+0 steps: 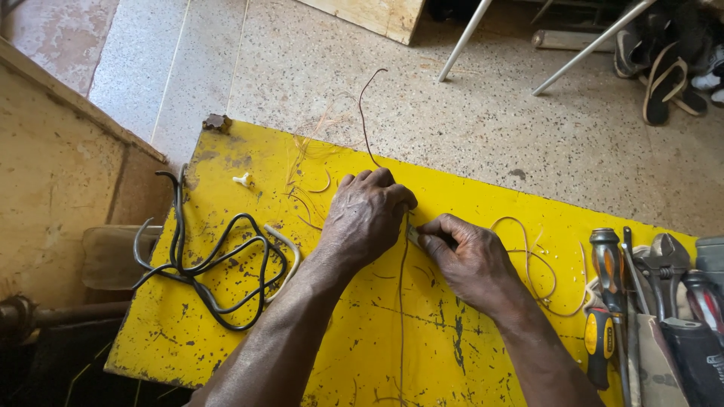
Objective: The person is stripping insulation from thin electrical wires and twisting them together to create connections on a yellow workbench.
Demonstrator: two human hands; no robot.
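Your forearms cross the scuffed yellow board [362,354]. At its left lies a tangle of black cable [215,267]. Your left hand [367,213] is curled knuckles-up, pinning a thin brown wire [401,301] at mid-board; your right hand [469,258] pinches a small blade [414,237] against it. Screwdrivers [608,279] and pliers [664,264] lie right.

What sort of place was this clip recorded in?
Probably an informal repair or electrical workshop. A worn yellow board serves as a bench over a terrazzo floor; screwdrivers and pliers lie at its right end, black cables at its left, and both hands work a thin wire.
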